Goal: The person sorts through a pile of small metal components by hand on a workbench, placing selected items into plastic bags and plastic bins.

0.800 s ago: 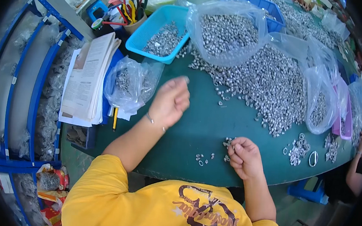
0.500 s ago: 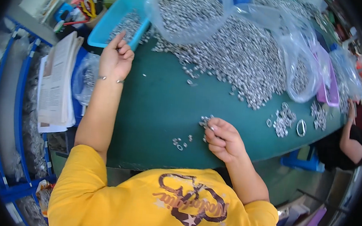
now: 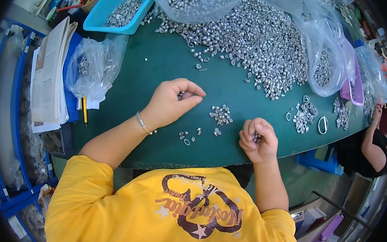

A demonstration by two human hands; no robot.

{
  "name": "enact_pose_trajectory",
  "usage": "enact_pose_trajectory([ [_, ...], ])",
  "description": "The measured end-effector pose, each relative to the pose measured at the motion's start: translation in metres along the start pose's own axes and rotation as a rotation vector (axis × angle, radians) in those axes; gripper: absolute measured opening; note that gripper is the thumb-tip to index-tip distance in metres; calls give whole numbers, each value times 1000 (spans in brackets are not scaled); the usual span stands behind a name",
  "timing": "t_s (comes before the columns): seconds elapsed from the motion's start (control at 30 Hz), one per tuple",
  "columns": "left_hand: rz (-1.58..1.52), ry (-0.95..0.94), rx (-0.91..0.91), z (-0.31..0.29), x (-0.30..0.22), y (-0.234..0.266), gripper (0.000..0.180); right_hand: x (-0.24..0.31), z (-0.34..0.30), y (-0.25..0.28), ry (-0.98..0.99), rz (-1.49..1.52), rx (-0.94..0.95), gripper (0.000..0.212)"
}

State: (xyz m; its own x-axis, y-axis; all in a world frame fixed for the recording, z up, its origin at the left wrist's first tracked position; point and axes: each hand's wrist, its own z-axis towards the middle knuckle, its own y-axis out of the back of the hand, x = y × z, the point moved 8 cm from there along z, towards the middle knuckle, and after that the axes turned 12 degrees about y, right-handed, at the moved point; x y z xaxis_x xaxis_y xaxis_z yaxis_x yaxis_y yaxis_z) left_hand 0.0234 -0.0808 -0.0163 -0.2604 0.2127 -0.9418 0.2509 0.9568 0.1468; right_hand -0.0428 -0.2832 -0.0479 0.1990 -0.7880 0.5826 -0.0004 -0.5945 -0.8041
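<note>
my left hand [image 3: 165, 102]: thumb and forefinger point rightward, tips close together, other fingers mostly hidden | my left forearm [image 3: 118, 142]: slants up and right from the elbow | my right hand [image 3: 265, 147]: fingers curl toward the palm, thumb bends inward | my right forearm [image 3: 271, 186]: stands nearly upright
</note>
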Motion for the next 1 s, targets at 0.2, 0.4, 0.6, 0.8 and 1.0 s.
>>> enact_pose_trajectory([
  [0.2,644,-540,128,-17,-13,-52,10,18,-3,-33,374,-1529,248,8],
  [0.4,675,-590,103,-18,-8,-66,7,4,4,-44,588,-1747,308,9],
  [0.6,-80,211,257,0,32,-36,8,3,4,-47,600,-1763,314,6],
  [0.8,-656,490,301,-3,40,-40,7,6,8,-31,473,-1525,184,7],
  [1.0,-283,398,341,-19,33,-53,11,-8,9,-5,-107,-691,-102,11],
])
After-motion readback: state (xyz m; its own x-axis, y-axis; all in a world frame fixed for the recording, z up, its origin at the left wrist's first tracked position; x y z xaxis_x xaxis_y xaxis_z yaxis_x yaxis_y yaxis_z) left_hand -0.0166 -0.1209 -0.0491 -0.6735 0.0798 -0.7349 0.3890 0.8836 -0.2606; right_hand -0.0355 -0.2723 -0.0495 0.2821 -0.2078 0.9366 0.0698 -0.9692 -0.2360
